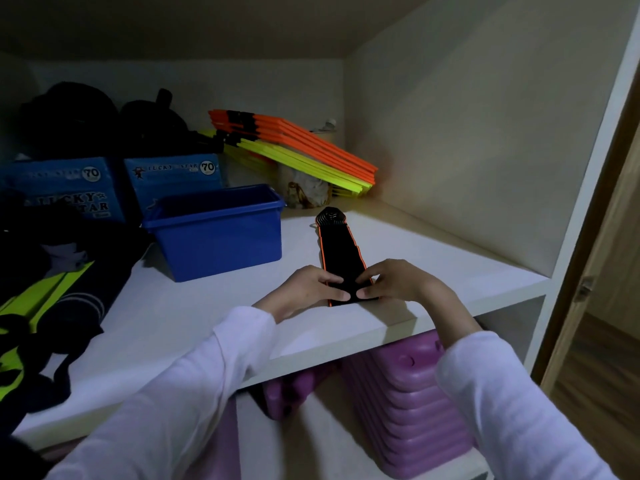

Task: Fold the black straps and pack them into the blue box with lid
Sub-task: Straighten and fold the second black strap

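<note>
Near the shelf (194,327) front edge, left hand (311,285) and right hand (391,280) pinch the near end of the black strap stack (341,247), right of the open blue box (221,230); looks light, floppy, so hold both edges while folding.

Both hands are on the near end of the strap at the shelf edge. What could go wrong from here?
1. The black strap lies with its near end at the shelf front edge, where the left hand and right hand pinch it; a slip might drop it.
2. Its far end lies loose, so folds may skew.
3. The blue box sits off to the left; a loose fold may open on the way.
</note>
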